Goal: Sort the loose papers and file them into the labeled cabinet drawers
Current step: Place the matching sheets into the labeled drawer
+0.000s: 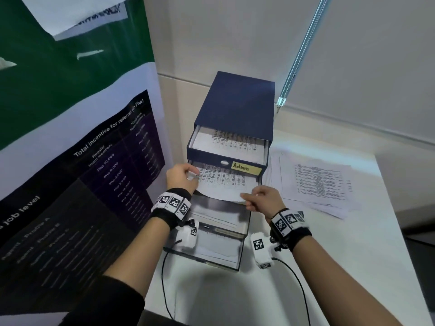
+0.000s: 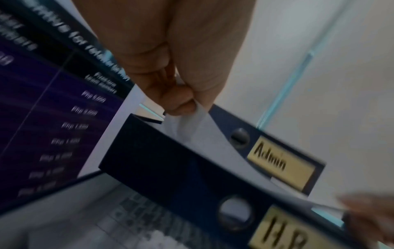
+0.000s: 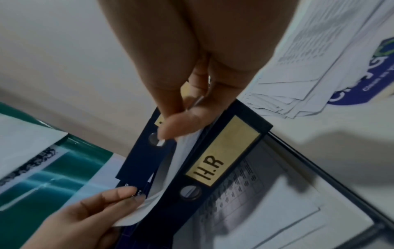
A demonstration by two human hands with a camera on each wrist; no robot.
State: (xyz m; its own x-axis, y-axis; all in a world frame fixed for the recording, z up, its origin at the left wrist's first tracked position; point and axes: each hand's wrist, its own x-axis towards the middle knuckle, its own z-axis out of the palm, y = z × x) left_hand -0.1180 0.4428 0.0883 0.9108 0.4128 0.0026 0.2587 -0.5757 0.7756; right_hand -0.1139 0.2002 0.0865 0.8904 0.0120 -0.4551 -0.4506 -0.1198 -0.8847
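Observation:
A navy cabinet (image 1: pixel 237 102) stands on the white table with its drawers pulled out in steps. The top drawer, labelled Admin (image 1: pixel 246 167), holds a printed sheet. Just below it a printed sheet (image 1: pixel 226 183) lies over the drawer labelled H.R (image 3: pixel 213 160), its near edge hanging past that drawer's front. My left hand (image 1: pixel 196 177) pinches the sheet's left edge (image 2: pixel 204 134). My right hand (image 1: pixel 244 198) pinches its near right corner (image 3: pixel 170 176) between thumb and fingers. The loose papers (image 1: pixel 317 182) lie fanned out to the right of the cabinet.
Two lower drawers (image 1: pixel 219 245) stand open further toward me, with papers inside. A large poster (image 1: pixel 82 161) hangs close on the left. A blind cord (image 1: pixel 299 55) hangs behind the cabinet. The table edge (image 1: pixel 404 231) runs along the right.

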